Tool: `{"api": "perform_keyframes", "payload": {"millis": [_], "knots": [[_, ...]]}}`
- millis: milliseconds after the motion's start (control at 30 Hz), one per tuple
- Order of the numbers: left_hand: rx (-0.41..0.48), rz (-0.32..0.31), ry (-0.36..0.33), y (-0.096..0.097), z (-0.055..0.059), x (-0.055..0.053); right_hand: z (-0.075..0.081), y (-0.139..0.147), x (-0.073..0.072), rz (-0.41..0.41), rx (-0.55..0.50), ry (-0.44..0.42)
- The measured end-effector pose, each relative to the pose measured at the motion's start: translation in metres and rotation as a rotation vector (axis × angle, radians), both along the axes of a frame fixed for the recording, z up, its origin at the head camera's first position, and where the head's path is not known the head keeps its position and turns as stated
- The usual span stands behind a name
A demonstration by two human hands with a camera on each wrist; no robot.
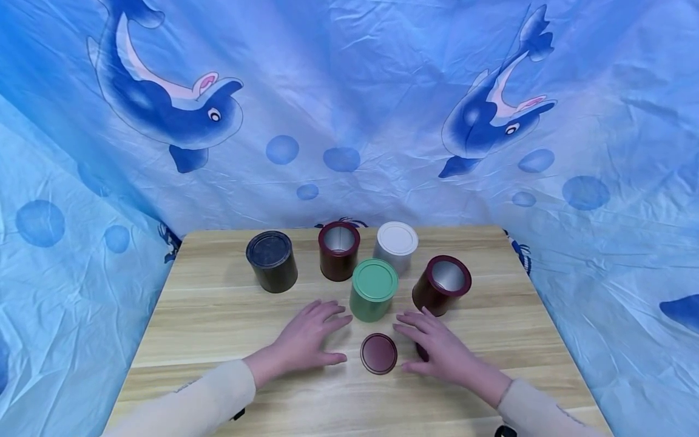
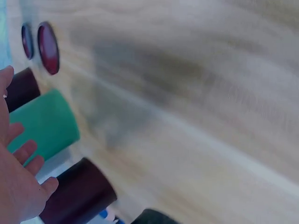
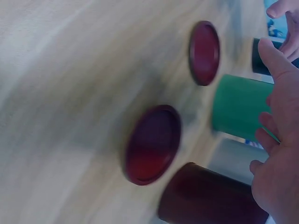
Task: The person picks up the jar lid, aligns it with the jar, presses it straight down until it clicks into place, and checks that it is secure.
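A green lidded can stands upright between my two hands, just beyond their fingertips. My left hand has its fingers spread and holds nothing; its fingertips are close to the can's left side. On the other side my right hand also holds nothing, its fingers pointing inward near the base of a lidless maroon can. One maroon lid lies flat on the table between the hands. A second maroon lid lies below the right hand, which mostly hides it in the head view.
Behind the green can are another lidless maroon can and a white lidded can. A black lidded can stands at the left. The wooden table is bordered by a blue dolphin-print curtain.
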State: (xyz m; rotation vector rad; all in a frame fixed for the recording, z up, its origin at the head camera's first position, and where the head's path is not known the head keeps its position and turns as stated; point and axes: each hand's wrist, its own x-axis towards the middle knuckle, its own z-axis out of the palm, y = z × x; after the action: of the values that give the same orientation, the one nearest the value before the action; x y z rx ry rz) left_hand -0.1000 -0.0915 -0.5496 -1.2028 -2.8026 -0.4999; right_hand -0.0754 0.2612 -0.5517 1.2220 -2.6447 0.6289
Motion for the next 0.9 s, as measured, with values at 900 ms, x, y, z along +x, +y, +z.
{"api": "perform_keyframes", "payload": {"millis": [900], "knots": [[-0.086,0.059,0.023,0.023,-0.050,0.007,-0.053,-0.001,-0.004,-0.061,0.072,-0.049]]}}
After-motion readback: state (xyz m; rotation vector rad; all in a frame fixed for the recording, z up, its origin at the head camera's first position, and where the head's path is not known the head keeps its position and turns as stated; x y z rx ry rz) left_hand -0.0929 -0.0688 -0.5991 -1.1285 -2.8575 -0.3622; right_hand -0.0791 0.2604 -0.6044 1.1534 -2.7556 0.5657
